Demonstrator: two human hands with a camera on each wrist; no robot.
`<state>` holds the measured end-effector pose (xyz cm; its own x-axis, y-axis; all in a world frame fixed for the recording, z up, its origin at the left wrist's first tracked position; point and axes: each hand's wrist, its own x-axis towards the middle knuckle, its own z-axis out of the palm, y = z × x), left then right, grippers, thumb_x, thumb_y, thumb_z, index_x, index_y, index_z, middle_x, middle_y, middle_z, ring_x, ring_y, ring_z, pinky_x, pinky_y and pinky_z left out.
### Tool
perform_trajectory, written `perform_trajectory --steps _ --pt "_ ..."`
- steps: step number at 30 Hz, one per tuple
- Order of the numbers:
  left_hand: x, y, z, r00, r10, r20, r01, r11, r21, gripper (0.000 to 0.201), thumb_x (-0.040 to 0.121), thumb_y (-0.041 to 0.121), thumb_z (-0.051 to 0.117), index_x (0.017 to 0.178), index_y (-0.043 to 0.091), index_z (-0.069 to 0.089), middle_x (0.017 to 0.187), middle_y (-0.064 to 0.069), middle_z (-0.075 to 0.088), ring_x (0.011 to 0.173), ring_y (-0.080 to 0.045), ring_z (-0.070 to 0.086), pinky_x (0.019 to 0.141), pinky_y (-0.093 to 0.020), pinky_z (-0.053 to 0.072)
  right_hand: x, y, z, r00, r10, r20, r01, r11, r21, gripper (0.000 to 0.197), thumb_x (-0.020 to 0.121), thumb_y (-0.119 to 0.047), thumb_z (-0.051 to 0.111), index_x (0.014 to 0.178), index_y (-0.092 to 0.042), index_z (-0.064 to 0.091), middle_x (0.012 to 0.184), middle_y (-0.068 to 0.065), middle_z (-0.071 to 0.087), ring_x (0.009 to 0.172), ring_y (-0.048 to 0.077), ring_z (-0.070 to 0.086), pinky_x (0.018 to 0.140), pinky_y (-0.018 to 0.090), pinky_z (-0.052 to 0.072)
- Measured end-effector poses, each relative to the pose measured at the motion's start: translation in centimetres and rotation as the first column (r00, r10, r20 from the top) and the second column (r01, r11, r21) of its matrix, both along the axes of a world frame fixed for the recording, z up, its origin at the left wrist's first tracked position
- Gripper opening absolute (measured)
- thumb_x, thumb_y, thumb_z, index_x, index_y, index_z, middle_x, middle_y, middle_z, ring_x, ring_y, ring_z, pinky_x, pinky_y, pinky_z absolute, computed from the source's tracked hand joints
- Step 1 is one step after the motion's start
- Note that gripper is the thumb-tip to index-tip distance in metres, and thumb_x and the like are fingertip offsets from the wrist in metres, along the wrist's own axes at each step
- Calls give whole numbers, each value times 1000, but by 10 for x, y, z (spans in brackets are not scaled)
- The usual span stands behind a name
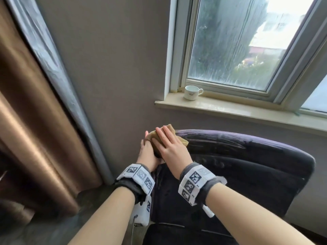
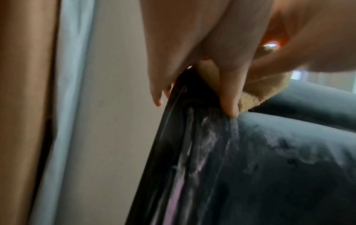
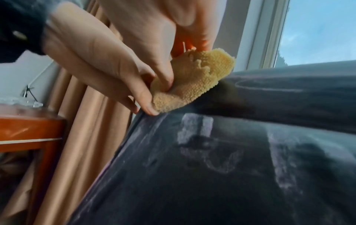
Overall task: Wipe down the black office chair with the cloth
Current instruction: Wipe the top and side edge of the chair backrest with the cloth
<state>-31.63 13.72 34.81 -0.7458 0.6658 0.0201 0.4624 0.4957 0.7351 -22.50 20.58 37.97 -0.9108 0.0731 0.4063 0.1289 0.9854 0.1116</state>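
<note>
From the head view I count two hands, one cloth and one chair: my right hand (image 1: 169,147) lies flat, fingers straight, pressing the tan cloth (image 1: 160,138) onto the top left corner of the black office chair (image 1: 247,170), while my left hand (image 1: 146,152) grips that same corner from the side, just beside the right one. Beyond both hands, one white cup (image 1: 192,92) stands on the windowsill (image 1: 247,110) under the window (image 1: 238,41), and one brown curtain (image 1: 26,121) hangs to the left of my left hand. From the left wrist, the left hand (image 2: 202,53) has its fingers (image 2: 229,103) curled over the chair's edge (image 2: 192,152), touching the cloth (image 2: 256,94). From the right wrist, I see the left hand (image 3: 108,65) with its fingers wrapped round the cloth (image 3: 192,85) at the chair's (image 3: 231,167) corner; pale streaks mark the black back below. One orange wooden piece of furniture (image 3: 29,132) shows well apart, past the left hand.
</note>
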Motion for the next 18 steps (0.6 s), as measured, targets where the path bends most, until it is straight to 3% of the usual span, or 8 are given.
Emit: perform_trajectory --steps 3,6,11,13,16,18 --pt "-2 1 -7 989 114 89 -120 991 63 94 67 16 78 143 9 25 145 -14 33 134 -28 35 107 -30 29 -2 6 -6 1000 -25 -2 25 996 82 39 81 -14 39 106 -8 69 121 17 63 113 35 59 90 44 52" --pt "1 -1 -4 993 88 83 -97 989 115 93 64 8 80 140 15 27 139 -10 39 128 -27 41 102 -31 34 10 19 6 998 -54 -13 55 995 86 36 81 -12 39 101 -5 68 112 18 67 108 34 62 88 41 54" --pt "9 2 -3 983 131 128 -146 983 114 84 67 4 77 135 20 30 136 -6 40 123 -28 45 100 -39 39 18 29 36 956 -293 12 291 943 -158 37 71 3 61 108 -4 59 108 13 61 107 32 53 80 39 55" --pt "6 4 -7 985 132 109 -142 986 91 80 71 7 75 136 15 30 135 -9 40 123 -28 43 101 -37 37 4 10 37 967 -251 -48 240 957 -163 30 74 1 56 104 -2 63 108 16 63 105 35 57 81 42 54" --pt "3 5 -8 996 86 -34 -88 995 -52 74 82 20 60 143 7 21 144 -12 33 134 -25 31 109 -30 26 -14 -10 17 989 -131 75 135 989 -61 38 80 -13 38 99 -5 71 109 15 69 101 36 64 85 47 53" --pt "3 5 -6 994 108 16 -107 993 -55 82 78 21 68 142 7 20 144 -12 33 135 -26 32 109 -32 28 -10 -1 11 988 -114 103 114 993 5 43 79 -21 35 99 -10 71 110 12 69 103 33 65 88 47 52"
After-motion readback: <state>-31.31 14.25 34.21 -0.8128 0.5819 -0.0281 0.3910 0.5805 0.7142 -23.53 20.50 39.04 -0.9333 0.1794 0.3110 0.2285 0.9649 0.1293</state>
